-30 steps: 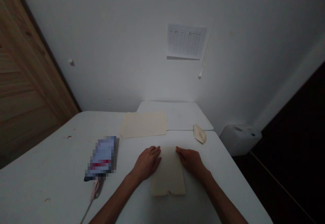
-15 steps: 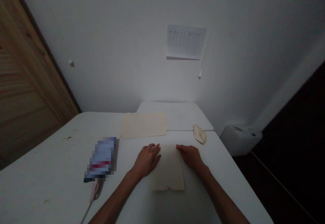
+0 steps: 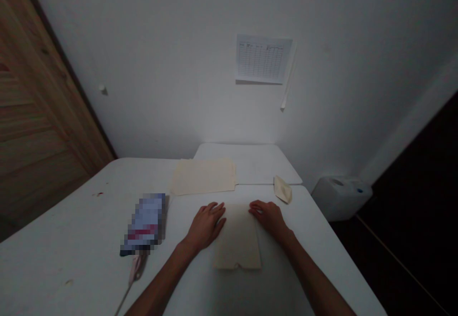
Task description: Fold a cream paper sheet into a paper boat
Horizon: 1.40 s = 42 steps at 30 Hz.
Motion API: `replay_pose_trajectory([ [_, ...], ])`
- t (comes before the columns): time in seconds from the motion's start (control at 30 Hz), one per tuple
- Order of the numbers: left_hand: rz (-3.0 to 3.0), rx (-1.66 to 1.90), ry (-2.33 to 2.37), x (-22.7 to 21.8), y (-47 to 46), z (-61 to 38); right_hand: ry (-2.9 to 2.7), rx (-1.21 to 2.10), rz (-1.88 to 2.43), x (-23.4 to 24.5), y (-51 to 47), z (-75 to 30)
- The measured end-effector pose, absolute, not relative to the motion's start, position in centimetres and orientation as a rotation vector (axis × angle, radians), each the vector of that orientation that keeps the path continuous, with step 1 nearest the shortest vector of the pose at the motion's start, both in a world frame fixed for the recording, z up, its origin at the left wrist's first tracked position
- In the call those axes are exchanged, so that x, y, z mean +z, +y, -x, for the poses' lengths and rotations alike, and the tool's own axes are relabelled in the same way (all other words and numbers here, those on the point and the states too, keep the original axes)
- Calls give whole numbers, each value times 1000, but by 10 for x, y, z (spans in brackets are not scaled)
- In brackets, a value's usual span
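Directly before me lies a flat beige folded paper, longer than wide, with a small notch in its near edge. My left hand rests at its upper left side, fingers stretched out over the edge and holding nothing. At the top right corner is my right hand, its thumb and fingertips drawn together on the paper's corner. A small folded beige scrap lies just beyond my right hand. Farther back on the left are larger flat beige sheets, lying on one another.
The white table holds a blurred-out blue item at left, with a pink-ended cable below it. A white board lies against the wall, under a printed sheet. A white plastic jug stands off the table's right side.
My right hand's fingers have curled in closer together at the paper's top right corner. My left hand and the paper stay in place; the view has shifted very slightly.
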<state>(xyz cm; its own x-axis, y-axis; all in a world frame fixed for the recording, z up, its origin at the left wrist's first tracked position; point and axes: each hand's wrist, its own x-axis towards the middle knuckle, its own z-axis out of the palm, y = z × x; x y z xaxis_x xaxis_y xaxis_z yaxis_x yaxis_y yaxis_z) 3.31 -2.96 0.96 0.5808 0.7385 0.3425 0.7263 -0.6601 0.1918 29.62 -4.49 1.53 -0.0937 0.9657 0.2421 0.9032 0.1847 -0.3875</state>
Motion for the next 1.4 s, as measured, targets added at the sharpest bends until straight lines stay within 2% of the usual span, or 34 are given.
replay_pose_trajectory([
  [1.07, -2802, 574, 1260, 7, -27, -30, -2421, 375, 1754, 44, -61, -313],
  [1.4, -2805, 607, 1257, 8, -28, -30, -2316, 474, 1760, 36, -70, -309],
])
